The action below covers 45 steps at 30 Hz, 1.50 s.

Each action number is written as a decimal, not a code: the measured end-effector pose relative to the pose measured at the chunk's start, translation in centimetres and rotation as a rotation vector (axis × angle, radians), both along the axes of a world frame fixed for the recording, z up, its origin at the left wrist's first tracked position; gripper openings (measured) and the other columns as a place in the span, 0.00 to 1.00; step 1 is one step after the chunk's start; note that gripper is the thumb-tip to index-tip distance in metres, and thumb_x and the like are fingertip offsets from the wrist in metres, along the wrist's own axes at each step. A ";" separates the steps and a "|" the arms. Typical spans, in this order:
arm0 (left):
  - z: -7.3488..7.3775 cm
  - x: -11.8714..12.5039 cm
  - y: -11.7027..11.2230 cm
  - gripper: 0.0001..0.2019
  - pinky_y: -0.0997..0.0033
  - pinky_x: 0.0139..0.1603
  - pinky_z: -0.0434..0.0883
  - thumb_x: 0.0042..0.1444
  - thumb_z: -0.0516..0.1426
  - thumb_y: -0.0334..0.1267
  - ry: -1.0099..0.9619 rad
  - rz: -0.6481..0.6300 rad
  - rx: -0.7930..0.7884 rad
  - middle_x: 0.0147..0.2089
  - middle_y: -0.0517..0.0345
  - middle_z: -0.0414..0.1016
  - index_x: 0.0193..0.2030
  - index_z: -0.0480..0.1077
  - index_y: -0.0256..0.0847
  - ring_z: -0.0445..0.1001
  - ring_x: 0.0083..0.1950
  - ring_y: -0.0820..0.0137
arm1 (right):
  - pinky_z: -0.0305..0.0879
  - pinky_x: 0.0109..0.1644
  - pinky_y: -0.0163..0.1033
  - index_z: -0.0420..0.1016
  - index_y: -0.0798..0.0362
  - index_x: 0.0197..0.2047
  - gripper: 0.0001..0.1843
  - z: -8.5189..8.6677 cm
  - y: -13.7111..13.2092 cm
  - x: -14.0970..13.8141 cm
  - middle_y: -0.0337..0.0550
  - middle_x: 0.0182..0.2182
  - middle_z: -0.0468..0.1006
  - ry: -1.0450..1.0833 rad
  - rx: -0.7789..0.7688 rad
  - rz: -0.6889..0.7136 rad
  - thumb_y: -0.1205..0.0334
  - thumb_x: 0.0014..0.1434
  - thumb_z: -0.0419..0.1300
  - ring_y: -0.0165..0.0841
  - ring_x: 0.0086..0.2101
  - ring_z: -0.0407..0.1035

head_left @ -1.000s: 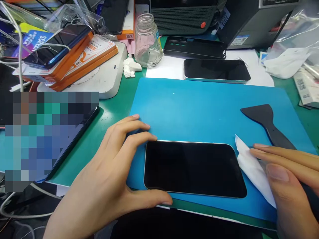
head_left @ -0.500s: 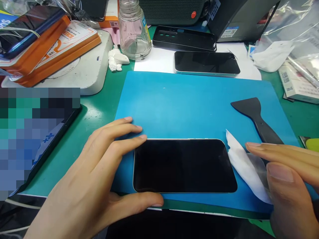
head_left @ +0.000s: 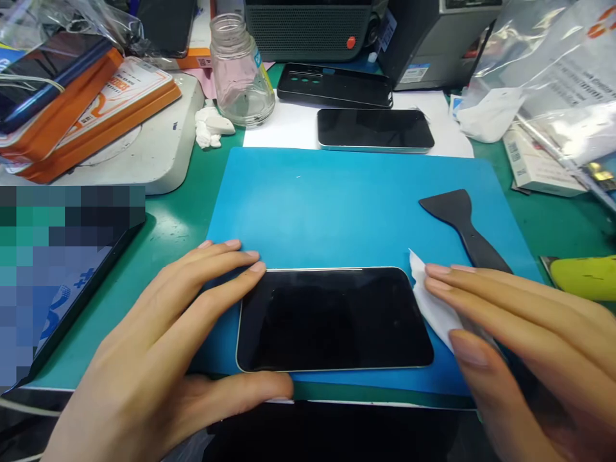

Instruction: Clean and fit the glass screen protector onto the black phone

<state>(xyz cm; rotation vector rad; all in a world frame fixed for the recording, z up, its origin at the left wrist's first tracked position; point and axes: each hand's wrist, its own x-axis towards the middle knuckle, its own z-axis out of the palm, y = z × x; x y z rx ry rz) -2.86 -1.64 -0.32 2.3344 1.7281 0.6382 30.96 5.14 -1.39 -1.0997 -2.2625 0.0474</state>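
A black-screened phone (head_left: 332,319) lies flat on a blue mat (head_left: 337,205) near its front edge. My left hand (head_left: 163,346) grips the phone's left end, fingers on the far edge and thumb on the near edge. My right hand (head_left: 520,346) lies at the phone's right end, its fingers stretched flat over a white wipe (head_left: 430,301), the thumb beside it. The wipe's corner touches the phone's right edge.
A black plastic scraper (head_left: 462,228) lies on the mat at right. Behind the mat are a second phone (head_left: 375,128), a black phone case (head_left: 334,85) and a glass jar (head_left: 239,70). Orange boxes (head_left: 91,96) sit at left, plastic bags (head_left: 543,83) at right.
My right hand has slid left with the wipe until it meets the phone's right end. My left hand keeps its hold on the phone. The view has shifted slightly.
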 end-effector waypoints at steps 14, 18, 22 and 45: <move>0.9 -1.8 -0.4 0.34 0.59 0.89 0.53 0.80 0.54 0.50 0.289 -0.138 0.015 0.86 0.60 0.59 0.86 0.51 0.48 0.61 0.85 0.60 | 0.68 0.75 0.59 0.71 0.54 0.72 0.33 0.5 0.3 -1.6 0.53 0.65 0.83 -0.051 -0.082 0.119 0.47 0.72 0.70 0.50 0.67 0.75; 1.5 -1.2 -0.5 0.35 0.58 0.90 0.52 0.79 0.56 0.41 0.339 -0.202 0.078 0.86 0.57 0.60 0.87 0.50 0.45 0.64 0.84 0.59 | 0.69 0.74 0.60 0.69 0.51 0.75 0.34 0.5 0.2 -1.5 0.51 0.66 0.82 -0.031 -0.094 0.116 0.48 0.73 0.69 0.50 0.66 0.75; 2.0 -0.7 -0.6 0.36 0.58 0.90 0.53 0.76 0.58 0.33 0.355 -0.246 0.129 0.85 0.51 0.62 0.86 0.51 0.38 0.63 0.84 0.59 | 0.72 0.71 0.58 0.71 0.52 0.73 0.32 0.3 0.1 -1.4 0.51 0.65 0.83 -0.009 -0.078 0.123 0.49 0.73 0.69 0.49 0.66 0.76; 4.1 -0.7 0.3 0.24 0.53 0.78 0.73 0.78 0.55 0.34 0.556 -0.411 0.220 0.79 0.37 0.70 0.77 0.68 0.30 0.77 0.75 0.53 | 0.76 0.67 0.56 0.74 0.52 0.71 0.28 0.5 -0.1 -1.4 0.50 0.65 0.83 -0.004 -0.040 0.108 0.51 0.74 0.69 0.48 0.65 0.76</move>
